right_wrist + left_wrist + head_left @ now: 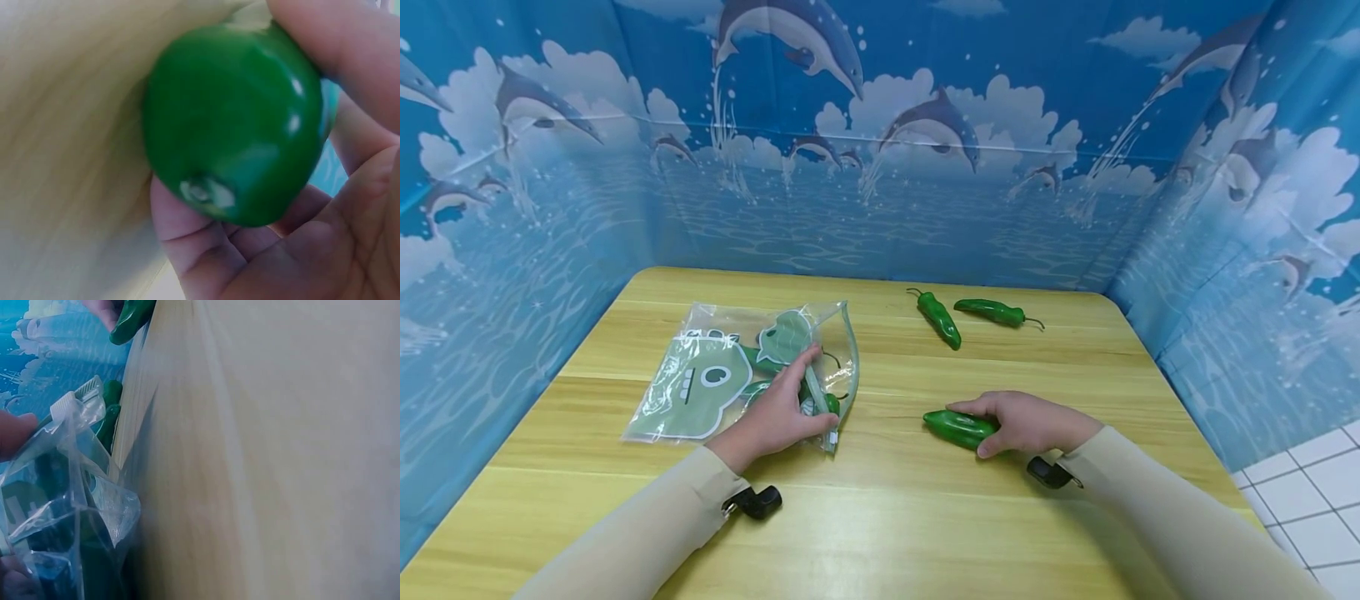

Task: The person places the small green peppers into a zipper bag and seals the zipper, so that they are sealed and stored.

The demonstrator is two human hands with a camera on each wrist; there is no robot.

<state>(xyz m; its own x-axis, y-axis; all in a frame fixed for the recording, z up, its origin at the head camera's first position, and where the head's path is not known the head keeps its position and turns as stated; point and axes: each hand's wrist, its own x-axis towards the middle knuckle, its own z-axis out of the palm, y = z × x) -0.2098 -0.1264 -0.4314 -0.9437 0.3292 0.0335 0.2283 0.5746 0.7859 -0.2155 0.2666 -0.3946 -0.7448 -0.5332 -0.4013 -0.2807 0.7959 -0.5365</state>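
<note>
Right of centre, the right hand (1026, 425) grips one green pepper (957, 427) near its blunt end, thumb and fingers parted by the pepper's width; this apparently leaves the tapered tip exposed toward the left. Whether the pepper clears the desk (880, 525) cannot be told. Left of centre, the left hand (778, 414), half closed, holds the clear bag (662, 417) at its rim, presumably to keep the mouth spread. Bagged peppers (832, 403) show stems facing that mouth. Farther back, upper right of centre, two loose peppers (938, 320) lie just beside each other. A dolphin-printed sheet (880, 208) spans the top.
</note>
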